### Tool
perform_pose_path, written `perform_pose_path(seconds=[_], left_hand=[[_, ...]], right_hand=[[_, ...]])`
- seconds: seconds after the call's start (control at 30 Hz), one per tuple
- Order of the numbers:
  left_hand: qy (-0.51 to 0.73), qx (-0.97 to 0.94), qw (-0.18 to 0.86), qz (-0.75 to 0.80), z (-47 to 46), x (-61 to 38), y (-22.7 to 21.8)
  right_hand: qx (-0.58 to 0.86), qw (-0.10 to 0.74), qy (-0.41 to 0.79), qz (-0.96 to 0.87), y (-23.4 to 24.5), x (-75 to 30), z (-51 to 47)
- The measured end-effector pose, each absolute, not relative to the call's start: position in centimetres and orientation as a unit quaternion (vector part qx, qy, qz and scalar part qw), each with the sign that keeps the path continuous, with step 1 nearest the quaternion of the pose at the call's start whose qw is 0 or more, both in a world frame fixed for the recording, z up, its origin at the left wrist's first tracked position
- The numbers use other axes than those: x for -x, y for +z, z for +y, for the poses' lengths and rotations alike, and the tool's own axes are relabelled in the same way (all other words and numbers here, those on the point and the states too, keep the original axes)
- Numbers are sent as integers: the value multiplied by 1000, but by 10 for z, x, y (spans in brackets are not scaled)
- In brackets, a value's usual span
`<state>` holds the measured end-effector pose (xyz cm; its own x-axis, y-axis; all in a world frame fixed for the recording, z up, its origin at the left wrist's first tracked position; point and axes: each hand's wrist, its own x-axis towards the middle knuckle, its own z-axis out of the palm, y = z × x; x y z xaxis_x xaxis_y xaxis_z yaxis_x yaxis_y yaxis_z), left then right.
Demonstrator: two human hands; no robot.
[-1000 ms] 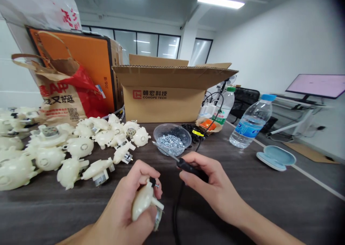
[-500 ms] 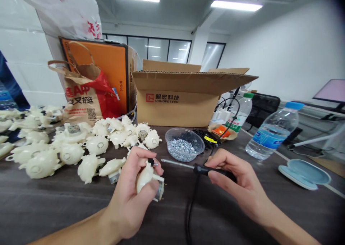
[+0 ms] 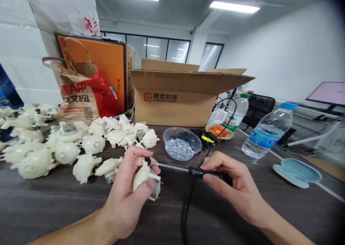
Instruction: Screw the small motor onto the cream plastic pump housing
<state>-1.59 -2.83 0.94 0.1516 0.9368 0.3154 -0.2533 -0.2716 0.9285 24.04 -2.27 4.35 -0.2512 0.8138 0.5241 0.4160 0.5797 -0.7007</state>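
My left hand (image 3: 128,198) is wrapped round a cream plastic pig-shaped part (image 3: 141,175) with a small motor at its lower end. My right hand (image 3: 231,185) grips the black handle of a corded screwdriver (image 3: 188,170). Its metal shaft lies level, and the tip touches a small screw by the black piece on top of the part. The black cord (image 3: 185,216) drops between my two wrists. A clear bowl of silver screws (image 3: 182,148) stands just behind my hands.
Many cream pig-shaped parts (image 3: 67,149) lie heaped on the left of the dark table (image 3: 54,209). An open cardboard box (image 3: 178,97), a paper bag (image 3: 78,97) and an orange box stand behind. A water bottle (image 3: 266,131) and a blue dish (image 3: 296,171) are at right.
The screwdriver swung from pointing up-left to level, then moved left until its tip met the screw on the part. My left hand kept hold of the part.
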Motion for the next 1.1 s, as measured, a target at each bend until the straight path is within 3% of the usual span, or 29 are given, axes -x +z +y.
perform_pose_path(seconds=[1.1], left_hand=[[594, -533, 499, 338, -29, 14, 12]], right_hand=[[418, 459, 241, -746, 42, -235, -25]])
